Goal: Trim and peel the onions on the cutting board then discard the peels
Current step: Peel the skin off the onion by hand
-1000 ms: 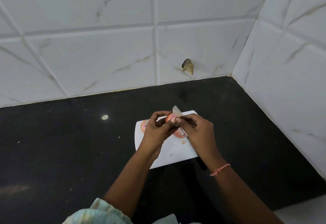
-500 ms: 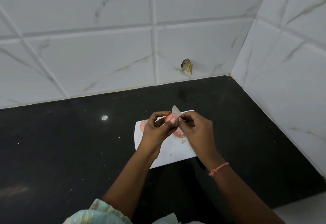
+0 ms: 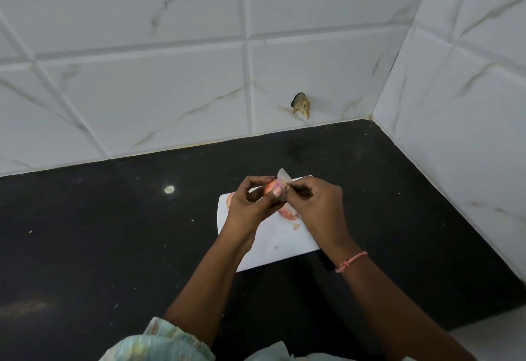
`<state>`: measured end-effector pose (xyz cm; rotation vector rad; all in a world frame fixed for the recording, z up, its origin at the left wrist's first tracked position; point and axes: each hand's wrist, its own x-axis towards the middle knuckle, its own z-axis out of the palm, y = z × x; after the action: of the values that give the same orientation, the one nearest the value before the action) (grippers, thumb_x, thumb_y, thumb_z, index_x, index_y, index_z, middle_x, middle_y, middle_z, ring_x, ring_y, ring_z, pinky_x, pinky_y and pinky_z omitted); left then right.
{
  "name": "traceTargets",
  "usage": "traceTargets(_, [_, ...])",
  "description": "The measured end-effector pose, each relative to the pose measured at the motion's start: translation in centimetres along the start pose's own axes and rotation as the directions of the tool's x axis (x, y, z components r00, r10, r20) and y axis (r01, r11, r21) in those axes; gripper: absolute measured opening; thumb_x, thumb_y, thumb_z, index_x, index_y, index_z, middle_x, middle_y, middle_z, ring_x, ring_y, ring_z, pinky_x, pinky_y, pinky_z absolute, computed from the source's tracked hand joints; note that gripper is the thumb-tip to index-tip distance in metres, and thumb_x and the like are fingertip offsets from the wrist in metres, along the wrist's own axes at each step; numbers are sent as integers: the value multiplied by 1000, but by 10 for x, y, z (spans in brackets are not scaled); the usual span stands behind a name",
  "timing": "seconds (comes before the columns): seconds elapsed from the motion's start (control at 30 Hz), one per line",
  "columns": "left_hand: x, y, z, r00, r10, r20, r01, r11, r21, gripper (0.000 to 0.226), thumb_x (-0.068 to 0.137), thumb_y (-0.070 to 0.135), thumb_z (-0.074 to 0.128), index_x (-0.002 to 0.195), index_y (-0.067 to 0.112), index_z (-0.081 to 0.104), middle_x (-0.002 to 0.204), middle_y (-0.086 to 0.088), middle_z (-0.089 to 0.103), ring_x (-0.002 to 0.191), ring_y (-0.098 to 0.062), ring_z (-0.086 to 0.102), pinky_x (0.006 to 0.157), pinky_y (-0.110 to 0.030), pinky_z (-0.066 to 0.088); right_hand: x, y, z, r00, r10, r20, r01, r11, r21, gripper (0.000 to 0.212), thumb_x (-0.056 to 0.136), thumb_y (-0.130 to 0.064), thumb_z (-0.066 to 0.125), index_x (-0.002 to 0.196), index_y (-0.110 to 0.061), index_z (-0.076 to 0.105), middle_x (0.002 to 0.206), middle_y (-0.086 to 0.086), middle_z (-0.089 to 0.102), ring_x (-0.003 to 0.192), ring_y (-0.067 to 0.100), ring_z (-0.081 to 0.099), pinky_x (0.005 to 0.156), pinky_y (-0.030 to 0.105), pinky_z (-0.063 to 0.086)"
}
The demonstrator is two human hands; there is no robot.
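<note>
The tabletop (image 3: 113, 246) under my arms is black stone with a dull polish, flecked with pale specks and one whitish spot (image 3: 169, 189). On it lies the cutting board (image 3: 281, 246), smooth white plastic, matt, with faint stains. The onion (image 3: 273, 187) in my left hand (image 3: 250, 207) has a thin papery skin, pink with a slight sheen; my right hand (image 3: 318, 207) pinches at it. Loose peel (image 3: 289, 214) on the board looks moist and pink. The knife blade (image 3: 283, 175) is pale, smooth metal. A thin pink thread band (image 3: 351, 261) circles my right wrist. The wall tiles (image 3: 170, 90) are glossy white ceramic with marble veining, chipped rough at one spot (image 3: 300, 104). My sleeve (image 3: 159, 343) is soft printed cloth.
</note>
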<state>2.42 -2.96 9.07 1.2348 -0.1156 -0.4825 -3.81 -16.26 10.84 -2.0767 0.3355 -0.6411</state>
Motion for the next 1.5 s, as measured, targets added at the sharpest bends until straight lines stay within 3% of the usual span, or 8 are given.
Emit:
traceTargets(0.27, [1,-10,-3,993,-109,48,116,976,-186,46,80,14,72,123,4,56,118,-22,71,113,-39,68,101,-47,53,3,10,1,989,150,3,-150,987,65,8,84,-16,75,91,-13,76,81,-9,71,75,-4,66,67,5,49])
traceTargets(0.43, [3,-13,-1,988,-144,50,153,936,-316,38,87,13,66,123,7,55,115,-21,72,108,-31,70,98,-40,56,1,12,2,964,223,143,-251,943,219,21,83,-25,77,103,-19,73,92,-10,73,87,-2,68,72,12,54])
traceTargets(0.53, [2,-13,0,989,-135,56,146,937,-317,37,86,14,66,121,7,55,110,-19,73,102,-27,72,97,-39,56,-2,17,8,976,191,104,-204,970,135,26,85,-23,76,109,-17,74,100,-6,75,94,5,68,86,23,56])
traceTargets(0.67, [0,-15,3,993,-114,25,116,934,-338,41,86,11,67,124,6,53,113,-20,72,107,-31,70,99,-40,55,-3,17,10,987,155,31,-158,980,124,19,88,-19,72,106,-13,76,96,-3,75,89,6,70,86,29,58])
traceTargets(0.93, [-4,-18,14,996,-91,17,91,944,-318,36,94,16,61,127,7,51,119,-19,71,115,-33,67,98,-38,56,-3,11,8,994,78,-77,-64,984,167,8,84,-15,76,89,-10,76,78,-7,72,73,2,68,59,9,50])
traceTargets(1.17, [0,-18,13,981,-191,30,193,968,-160,48,105,36,45,137,1,50,127,-22,66,118,-33,66,107,-46,49,0,15,6,997,78,5,-78,988,134,12,86,-22,73,97,-17,72,90,-11,69,85,0,65,75,10,51])
traceTargets(1.4, [0,-17,8,988,-153,29,155,979,-133,52,91,26,66,132,-2,52,116,-19,72,112,-30,69,102,-41,53,-5,19,7,990,143,6,-142,978,152,5,90,-10,68,92,-13,72,85,-7,70,80,-3,65,61,6,48])
traceTargets(1.5, [0,-18,4,985,-160,65,170,970,-174,55,85,26,67,132,1,55,124,-20,68,115,-31,68,102,-42,53,-1,28,7,988,146,-53,-143,988,59,4,90,-11,68,89,-11,73,82,-7,68,77,4,65,67,13,51])
